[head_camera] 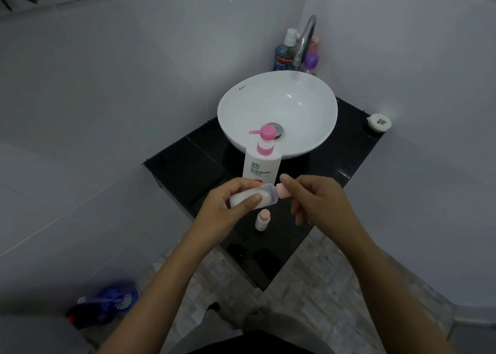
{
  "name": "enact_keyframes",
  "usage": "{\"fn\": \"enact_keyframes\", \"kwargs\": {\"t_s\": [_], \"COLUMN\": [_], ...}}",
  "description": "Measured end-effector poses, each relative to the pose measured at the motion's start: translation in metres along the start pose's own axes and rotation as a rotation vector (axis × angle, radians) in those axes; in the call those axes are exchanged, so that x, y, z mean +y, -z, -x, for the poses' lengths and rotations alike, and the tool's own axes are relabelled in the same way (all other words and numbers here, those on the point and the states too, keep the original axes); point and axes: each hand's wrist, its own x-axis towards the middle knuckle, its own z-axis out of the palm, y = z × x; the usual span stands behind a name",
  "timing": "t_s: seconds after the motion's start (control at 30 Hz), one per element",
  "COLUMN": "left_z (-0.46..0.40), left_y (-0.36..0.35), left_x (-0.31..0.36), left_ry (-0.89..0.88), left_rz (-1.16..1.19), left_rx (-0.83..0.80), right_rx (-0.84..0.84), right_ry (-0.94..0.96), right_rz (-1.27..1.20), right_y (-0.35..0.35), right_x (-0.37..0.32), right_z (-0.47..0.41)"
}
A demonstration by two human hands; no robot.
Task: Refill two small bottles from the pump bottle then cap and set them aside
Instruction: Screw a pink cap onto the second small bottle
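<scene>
**Capping the held bottle**

Right-hand fingers (288, 183) pinch the pink cap (282, 190) at the neck of the small bottle (252, 197), grasped tilted by the left hand (228, 206) at frame centre. Next, likely: twist it tight. Below stands the second bottle (262, 220) (already capped) on the desk (349, 155), the pump bottle (261, 157) above.

Black counter (188, 160), white basin (277, 112), pump bottle (261, 165), small capped bottle (262, 220), round white container (379, 123)
</scene>
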Motion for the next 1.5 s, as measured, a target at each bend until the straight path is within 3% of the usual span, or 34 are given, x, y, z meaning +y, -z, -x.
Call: {"fn": "enact_keyframes", "kwargs": {"t_s": [0.17,0.37,0.5,0.67,0.83,1.0,1.17,1.5], "left_z": [-0.001,-0.002,-0.004,-0.004,-0.006,-0.006,-0.006,-0.005], "left_y": [0.001,-0.002,-0.002,-0.003,-0.004,-0.003,-0.001,-0.002], "left_x": [0.003,0.006,0.006,0.007,0.006,0.003,0.003,0.002], "left_ry": [-0.001,-0.004,0.003,-0.001,-0.003,0.006,0.011,0.013], "left_rz": [0.007,0.017,0.024,0.032,0.040,0.032,0.040,0.019], "left_rx": [0.012,0.012,0.020,0.010,0.015,0.015,0.027,0.069], "right_rx": [-0.153,0.020,-0.110,0.033,-0.101,0.026,-0.067,0.005], "right_ry": [0.075,-0.012,0.068,-0.025,0.063,-0.004,0.084,0.043], "right_rz": [-0.209,-0.183,-0.236,-0.097,-0.189,-0.099,-0.227,-0.249], "right_y": [0.010,0.001,0.010,0.003,0.010,-0.002,0.002,-0.012], "right_x": [0.000,0.001,0.000,0.002,0.002,0.001,-0.001,0.005], "right_z": [0.003,0.003,0.005,0.002,0.005,0.002,0.006,0.005]}}
